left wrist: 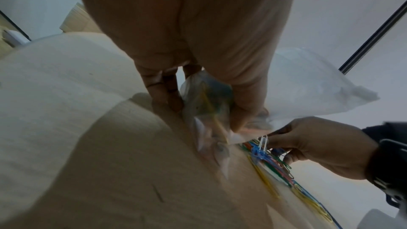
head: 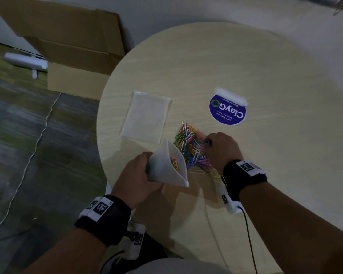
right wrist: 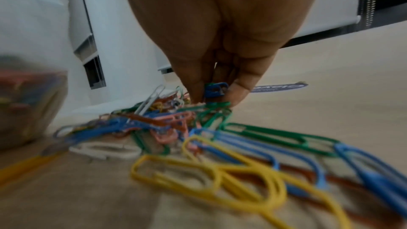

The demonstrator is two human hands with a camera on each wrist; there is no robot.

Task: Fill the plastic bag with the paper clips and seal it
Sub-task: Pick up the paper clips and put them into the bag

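Two hands worked low over the round, pale surface [head: 246, 62], near its close edge. Held the plastic bag [head: 167, 167] in the left hand [head: 136, 177], with the grip curled tight round the bag's lower part. Kept nothing flat there: bag stood up, its mouth wide open and tipped toward the pile. Saw a few coloured clips inside the bag, low down by the fingers. Could not tell if the bag's bottom touched the surface.

Lay in a loose heap just right of the bag: the paper clips [head: 190, 149], in yellow, blue, green, pink, white and brown. Spread from the bag's mouth out toward the middle of the surface, with some right by the close edge.

Reached into the far right side of the heap with the right hand [head: 223, 149]. Pressed that grip together, thumb and fingertips [right wrist: 239, 93] pinching a blue clip [right wrist: 214, 90] and a few more, down among the other clips.

Lay flat toward the left edge, just past the heap: a second clear bag [head: 147, 117]. Sat farther in, well apart from the hands: a round blue sticker [head: 227, 111] with a white strip [head: 231, 96] on its far side. Wore a black band with a printed tag on each wrist. Stood on the floor past the left edge: brown cardboard boxes [head: 71, 46].
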